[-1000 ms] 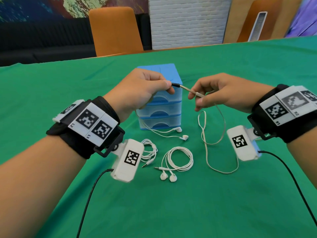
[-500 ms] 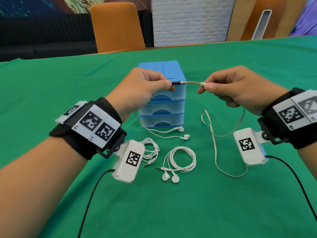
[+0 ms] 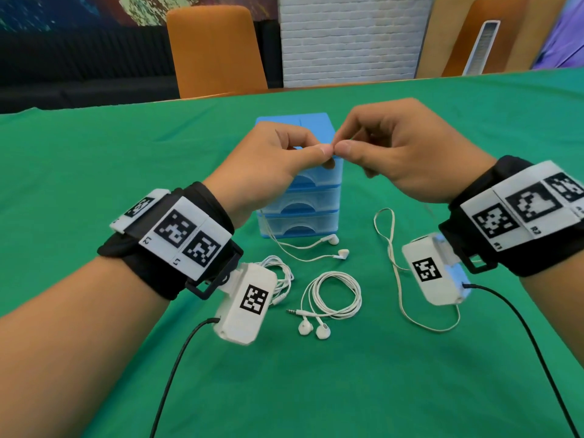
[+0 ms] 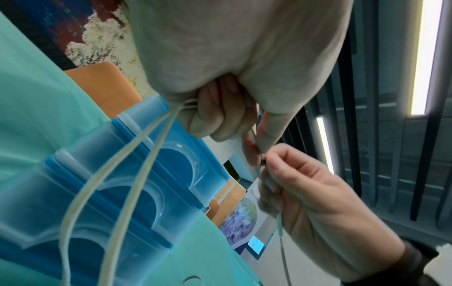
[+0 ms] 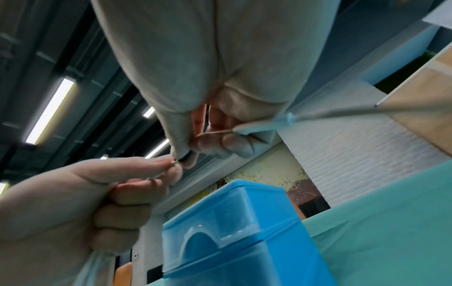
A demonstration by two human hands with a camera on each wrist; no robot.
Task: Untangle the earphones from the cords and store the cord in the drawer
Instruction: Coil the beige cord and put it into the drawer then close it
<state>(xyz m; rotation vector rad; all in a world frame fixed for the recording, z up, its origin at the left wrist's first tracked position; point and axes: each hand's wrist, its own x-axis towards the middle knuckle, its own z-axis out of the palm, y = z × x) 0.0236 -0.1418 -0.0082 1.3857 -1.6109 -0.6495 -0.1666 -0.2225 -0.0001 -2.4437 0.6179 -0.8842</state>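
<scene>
Altogether three sets of earphones are counted on the green table (image 3: 94,147): one coiled pair (image 3: 331,297) at lower centre, one bundle (image 3: 281,276) half hidden by the left wrist camera, one loose pair (image 3: 335,246) before the three-drawer blue drawer unit (image 3: 300,213), plus one cord (image 3: 393,248). Compared with half a second earlier, the left hand (image 3: 278,159) and right hand (image 3: 407,156) are now brought thumb to thumb at centre, each pinching the cord. Its held stretch is hidden between the fingertips, and the rest trails to the table at right.

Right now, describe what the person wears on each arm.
Both forearms are bare. The left wrist and the right wrist each carry a black band with white plates printed with black square codes, plus a white tagged camera box trailing a black cable.
</scene>
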